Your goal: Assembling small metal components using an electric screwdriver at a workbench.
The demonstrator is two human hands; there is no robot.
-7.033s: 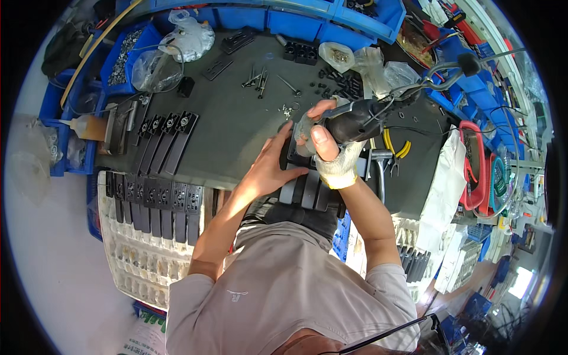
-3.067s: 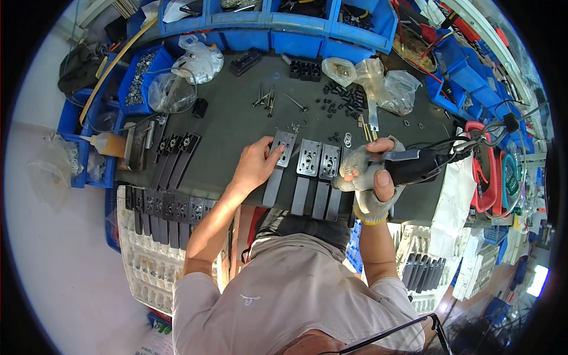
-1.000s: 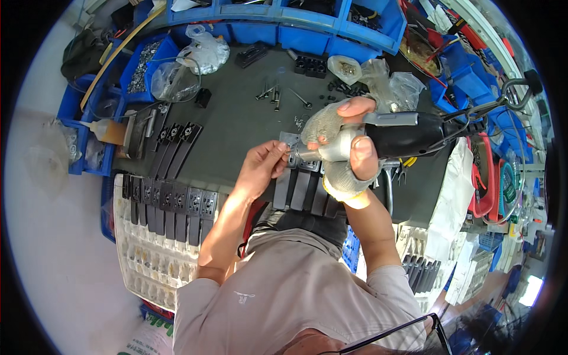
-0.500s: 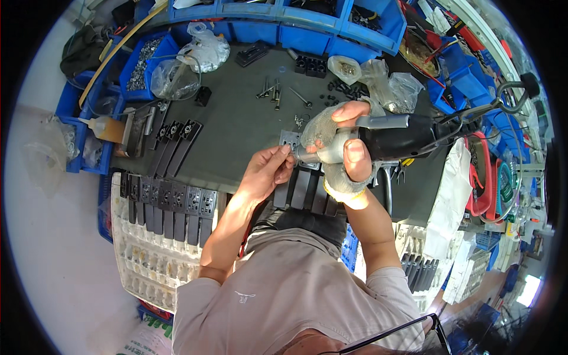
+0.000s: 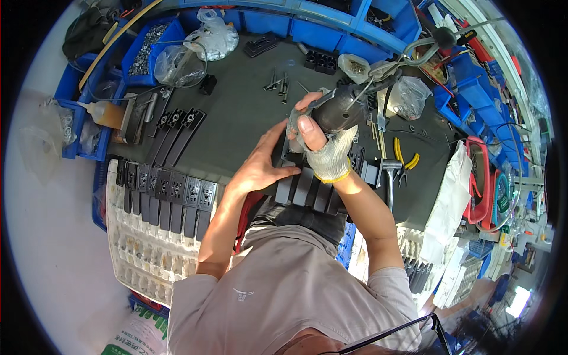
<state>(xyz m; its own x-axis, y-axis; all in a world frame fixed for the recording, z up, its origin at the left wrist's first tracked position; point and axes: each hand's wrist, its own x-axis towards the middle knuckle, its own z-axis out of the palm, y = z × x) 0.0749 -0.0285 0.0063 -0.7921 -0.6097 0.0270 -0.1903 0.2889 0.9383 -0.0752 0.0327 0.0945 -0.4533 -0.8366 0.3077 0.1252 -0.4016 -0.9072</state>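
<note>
The powered screwdriver [image 5: 340, 109] — stiff, likely weighty, its cable trailing behind — sits clamped in the gloved right hand [image 5: 324, 148], best gripped round its barrel. Beneath the grip, the bare left hand [image 5: 260, 168] presses flat on black brackets [image 5: 307, 186] — rigid, probably slide-prone.

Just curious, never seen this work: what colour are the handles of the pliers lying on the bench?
Yellow: the pliers show best in the head view, right of the gloved right hand.

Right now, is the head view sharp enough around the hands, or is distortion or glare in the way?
Head view: sharp and evenly lit around the gloved right hand gripping the electric screwdriver and the bare left hand; fisheye bends the blue bins near the rim; no strong glare.
</note>
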